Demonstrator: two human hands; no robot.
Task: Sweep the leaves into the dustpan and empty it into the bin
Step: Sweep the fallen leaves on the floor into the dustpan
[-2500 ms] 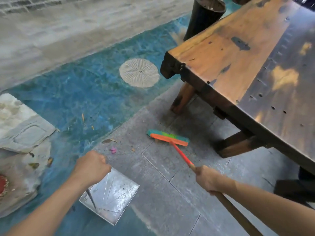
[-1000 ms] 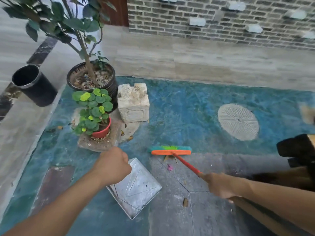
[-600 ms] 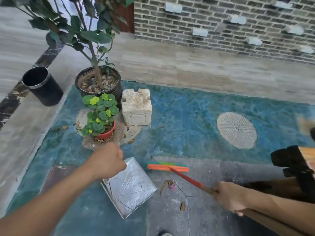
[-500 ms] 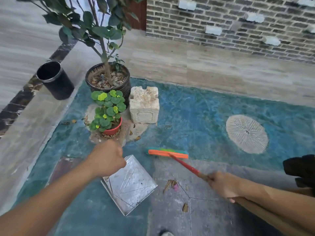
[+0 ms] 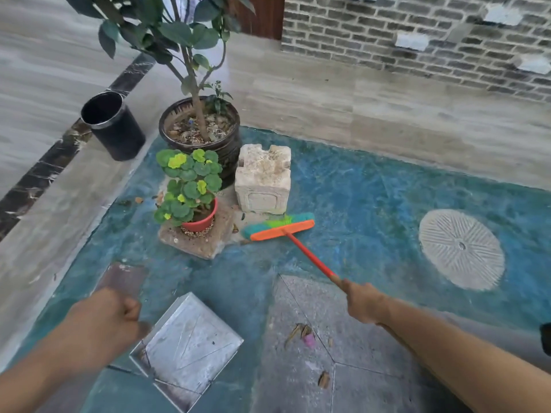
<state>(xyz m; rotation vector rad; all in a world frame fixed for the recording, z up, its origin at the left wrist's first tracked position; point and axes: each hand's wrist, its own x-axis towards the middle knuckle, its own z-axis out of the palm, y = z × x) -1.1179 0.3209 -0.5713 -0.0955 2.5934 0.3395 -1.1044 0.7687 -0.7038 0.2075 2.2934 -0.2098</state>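
Leaves: A small heap of dry brown leaves (image 5: 298, 333) lies on the grey paving slab (image 5: 351, 338) right in front of you, with a pink scrap at its edge. One more brown leaf lies apart from it, nearer to you.
Dustpan: The square silver metal dustpan (image 5: 187, 347) sits flat on the floor just left of the heap, not touching it.
Left hand: Your left hand (image 5: 107, 320) is a closed fist at the pan's left corner, curled round its handle, most of which the fist hides.
Broom: The orange-headed broom (image 5: 280, 227), with green and teal bristles, rests its head on the blue painted floor (image 5: 357, 204) well beyond the heap, at the foot of the pale stone block (image 5: 264, 180). Its red shaft slants back toward you.
Right hand: Your right hand (image 5: 362, 302) grips the shaft where red gives way to bare wood.
Bin: The black cylindrical bin (image 5: 113, 126) stands upright at far left, well apart from the dustpan.
Around: A small tree in a dark glazed pot (image 5: 202, 129) stands near the bin. In front of it is a round-leaved plant in a red pot (image 5: 198, 222). A round ribbed drain cover (image 5: 460, 248) lies to your right.
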